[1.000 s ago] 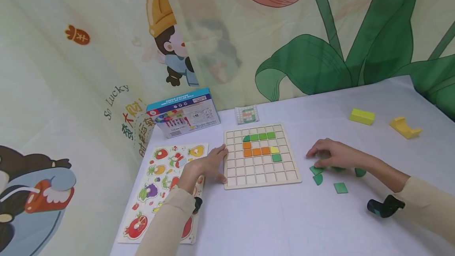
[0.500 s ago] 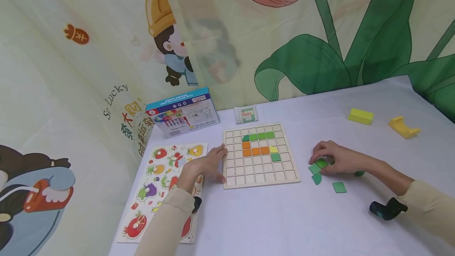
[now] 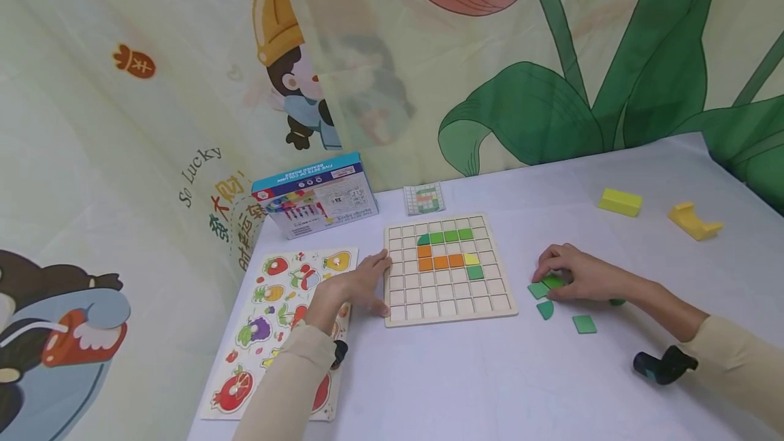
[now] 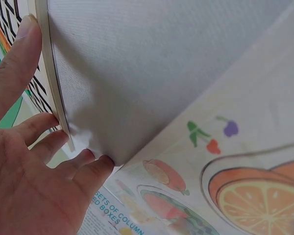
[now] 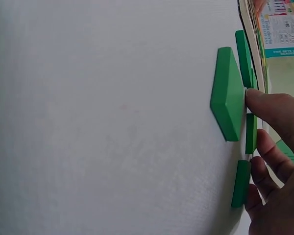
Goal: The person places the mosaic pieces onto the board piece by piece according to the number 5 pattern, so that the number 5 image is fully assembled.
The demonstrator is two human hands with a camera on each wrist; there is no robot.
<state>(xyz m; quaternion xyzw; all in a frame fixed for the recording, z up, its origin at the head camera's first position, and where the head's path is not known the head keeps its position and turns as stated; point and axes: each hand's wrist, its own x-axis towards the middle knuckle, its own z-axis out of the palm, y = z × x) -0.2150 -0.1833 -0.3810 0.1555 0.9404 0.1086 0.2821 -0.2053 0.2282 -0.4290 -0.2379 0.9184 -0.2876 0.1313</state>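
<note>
My left hand (image 3: pixel 361 286) rests at the left edge of a wooden grid board (image 3: pixel 450 306), its thumb and fingers spread along the rim. On that board sit several green and orange tiles (image 3: pixel 441 262) and a yellow tile (image 3: pixel 470 258). To the right, my right hand (image 3: pixel 584 276) is down at the loose green pieces, thumb and index finger pinching a green tile (image 3: pixel 553 282). Close by lie another green tile (image 3: pixel 537 290), a quarter-round green piece (image 3: pixel 545 309) and a green square (image 3: pixel 584 324). A further green piece (image 5: pixel 240 183) is partly hidden under the hand.
A fruit puzzle board (image 3: pixel 245 305) lies left, partly under the left forearm. A blue-topped box (image 3: pixel 318 199) and a small pattern card (image 3: pixel 424 198) stand behind the board. At back right are a yellow block (image 3: pixel 621 202) and a yellow arch block (image 3: pixel 695 222).
Over the last second my right hand has shifted slightly right, uncovering a green tile between its thumb and index finger. The left hand stays at the board's edge.
</note>
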